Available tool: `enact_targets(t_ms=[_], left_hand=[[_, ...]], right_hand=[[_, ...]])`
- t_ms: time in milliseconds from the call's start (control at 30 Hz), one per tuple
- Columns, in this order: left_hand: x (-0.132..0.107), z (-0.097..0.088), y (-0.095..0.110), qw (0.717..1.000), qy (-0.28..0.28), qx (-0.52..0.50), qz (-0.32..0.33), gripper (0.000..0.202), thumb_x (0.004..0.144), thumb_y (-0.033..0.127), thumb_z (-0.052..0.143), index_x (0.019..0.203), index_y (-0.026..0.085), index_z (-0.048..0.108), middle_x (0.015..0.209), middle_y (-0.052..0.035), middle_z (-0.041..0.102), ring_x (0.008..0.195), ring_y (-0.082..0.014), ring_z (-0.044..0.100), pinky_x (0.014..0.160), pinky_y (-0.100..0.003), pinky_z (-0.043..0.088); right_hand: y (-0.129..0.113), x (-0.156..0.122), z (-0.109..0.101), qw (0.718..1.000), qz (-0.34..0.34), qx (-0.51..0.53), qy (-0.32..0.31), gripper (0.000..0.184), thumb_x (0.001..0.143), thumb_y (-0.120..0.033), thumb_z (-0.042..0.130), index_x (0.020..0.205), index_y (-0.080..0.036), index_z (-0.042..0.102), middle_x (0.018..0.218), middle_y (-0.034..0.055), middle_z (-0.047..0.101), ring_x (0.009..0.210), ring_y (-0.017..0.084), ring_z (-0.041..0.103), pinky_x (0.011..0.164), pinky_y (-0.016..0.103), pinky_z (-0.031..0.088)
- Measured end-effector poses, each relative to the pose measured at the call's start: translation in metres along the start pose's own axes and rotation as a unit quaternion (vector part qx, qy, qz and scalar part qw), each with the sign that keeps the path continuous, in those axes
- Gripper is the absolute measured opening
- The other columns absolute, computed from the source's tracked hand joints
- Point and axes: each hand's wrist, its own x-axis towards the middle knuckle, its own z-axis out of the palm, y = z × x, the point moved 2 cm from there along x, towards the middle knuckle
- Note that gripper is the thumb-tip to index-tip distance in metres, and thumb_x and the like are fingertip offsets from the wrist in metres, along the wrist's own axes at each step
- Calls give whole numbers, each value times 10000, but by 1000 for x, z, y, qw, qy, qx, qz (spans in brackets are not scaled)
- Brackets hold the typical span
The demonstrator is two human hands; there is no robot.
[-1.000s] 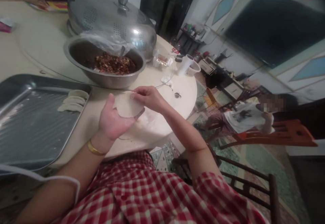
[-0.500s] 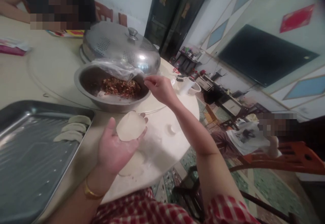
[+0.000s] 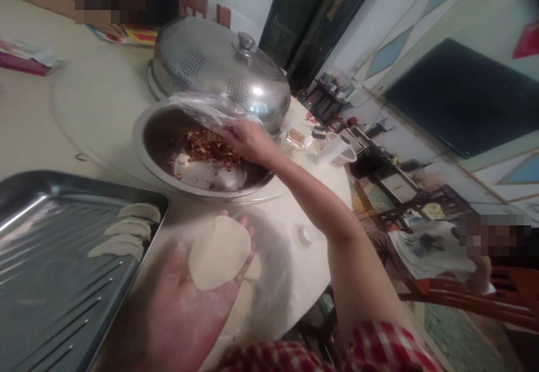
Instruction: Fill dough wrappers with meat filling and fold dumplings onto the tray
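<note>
My left hand [image 3: 189, 310] is palm up, holding a round, pale dumpling wrapper [image 3: 219, 253] across the palm and fingers. Over the right side of a steel bowl [image 3: 147, 161], my right hand [image 3: 248, 141] has its fingers closed; what they grip, if anything, is hidden. Inside the bowl lies a chopped, reddish-brown filling [image 3: 208, 148], heaped toward the far side. Clear plastic wrap [image 3: 202, 106] is bunched along the bowl's far rim. Partly behind my left hand, more pale wrappers [image 3: 241, 303] lie on the floured table.
At left stands a metal tray [image 3: 46, 282] with several folded dumplings [image 3: 128, 228] at its right corner. A domed steel lid [image 3: 219, 68] is behind the bowl. A white roll [image 3: 334, 148] and a basket stand farther right. Another person leans at the table's far left; one sits at right.
My right hand has moved in over the bowl, and the bowl's near side is more exposed. My left hand with the wrapper sits lower and nearer in view. The whole view has shifted.
</note>
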Motion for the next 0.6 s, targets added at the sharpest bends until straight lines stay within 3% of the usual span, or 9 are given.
enact_targets(t_ms=[167, 367, 467, 600], left_hand=[[-2, 1, -2, 999, -32, -12, -5, 538, 969, 441, 512, 1455, 209, 506, 1480, -175, 484, 1405, -273, 457, 1143, -359, 428], [-2, 1, -3, 999, 9, 28, 28, 494, 968, 411, 523, 1443, 276, 551, 1452, -128, 545, 1369, -278, 509, 1111, -384, 482], [-2, 2, -3, 999, -7, 46, 28, 458, 972, 413, 515, 1371, 224, 639, 1437, -153, 558, 1356, -275, 528, 1112, -354, 477], [-3, 3, -2, 999, -23, 40, 27, 482, 978, 423, 506, 1363, 166, 640, 1447, -189, 528, 1362, -282, 517, 1113, -352, 464]], right_hand=[[-8, -3, -14, 993, -68, 67, 68, 169, 988, -278, 570, 935, -258, 728, 945, -4, 759, 906, 136, 664, 863, 273, 485], [-14, 11, 14, 997, -77, 25, 9, 183, 991, -241, 568, 1029, -225, 746, 981, -11, 782, 926, 127, 663, 909, 283, 479], [-15, 15, 19, 996, -84, 5, -7, 201, 1015, -213, 533, 1041, -221, 732, 1009, -3, 784, 924, 145, 652, 951, 315, 484], [-18, 12, 17, 998, -55, 2, -36, 200, 1017, -217, 533, 925, -233, 710, 926, 12, 764, 891, 168, 636, 915, 329, 495]])
